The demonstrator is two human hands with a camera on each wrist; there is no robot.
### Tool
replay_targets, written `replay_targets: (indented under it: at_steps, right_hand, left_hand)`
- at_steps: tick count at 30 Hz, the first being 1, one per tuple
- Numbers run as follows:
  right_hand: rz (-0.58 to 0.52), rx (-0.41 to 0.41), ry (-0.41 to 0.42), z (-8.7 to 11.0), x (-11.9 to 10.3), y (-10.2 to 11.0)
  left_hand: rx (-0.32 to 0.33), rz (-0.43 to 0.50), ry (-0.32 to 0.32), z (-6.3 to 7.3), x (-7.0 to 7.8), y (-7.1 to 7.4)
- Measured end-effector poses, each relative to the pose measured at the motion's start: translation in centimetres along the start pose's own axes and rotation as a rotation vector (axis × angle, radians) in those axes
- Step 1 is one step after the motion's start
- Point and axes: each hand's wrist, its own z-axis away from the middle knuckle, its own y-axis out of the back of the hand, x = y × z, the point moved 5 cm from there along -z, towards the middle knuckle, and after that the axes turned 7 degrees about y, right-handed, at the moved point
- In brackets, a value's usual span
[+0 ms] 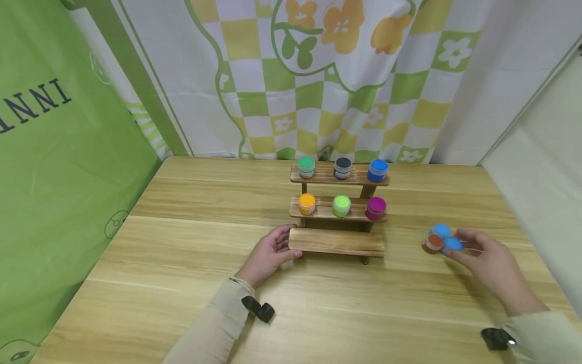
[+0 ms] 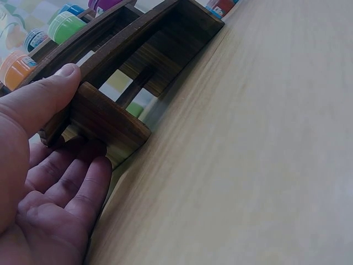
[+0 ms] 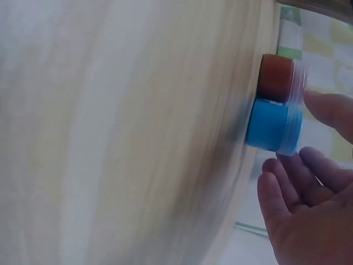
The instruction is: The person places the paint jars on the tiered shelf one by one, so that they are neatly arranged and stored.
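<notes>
My left hand (image 1: pixel 268 255) holds the left end of the lowest step of a three-tier wooden display stand (image 1: pixel 336 241). In the left wrist view its thumb (image 2: pixel 58 88) lies over the step's edge, with the other fingers beneath. On the right, my right hand (image 1: pixel 493 265) is at a cluster of small paint jars. Its thumb and fingers are spread around the nearer blue paint jar (image 1: pixel 453 245), fingertips right at the lid. A brown paint jar (image 1: pixel 433 243) and another blue paint jar (image 1: pixel 440 231) stand close against it; the right wrist view shows the brown jar (image 3: pixel 276 77) beside a blue one (image 3: pixel 268 126).
Green (image 1: pixel 306 167), black (image 1: pixel 343 168) and blue (image 1: pixel 378 171) jars stand on the top tier. Orange (image 1: pixel 306 203), light green (image 1: pixel 341 206) and purple (image 1: pixel 376 208) jars occupy the middle tier. A patterned curtain (image 1: pixel 313 96) hangs behind the wooden table (image 1: pixel 182 263).
</notes>
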Motion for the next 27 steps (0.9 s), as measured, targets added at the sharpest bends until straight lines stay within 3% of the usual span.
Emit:
replay_targets:
  at_steps: [10, 20, 27]
  right_hand:
    - [-0.083, -0.104, -0.061, -0.3, 1.5, -0.3]
    - [-0.076, -0.111, -0.077, -0.2, 1.6, -0.3]
    - [-0.046, -0.069, -0.070, 0.2, 1.6, -0.2]
  left_hand:
    - [-0.003, 0.000, -0.003, -0.1, 0.0, 0.0]
    - [-0.013, 0.010, -0.002, -0.1, -0.2, 0.0]
    - [-0.018, 0.015, -0.007, 0.0, 0.0, 0.0]
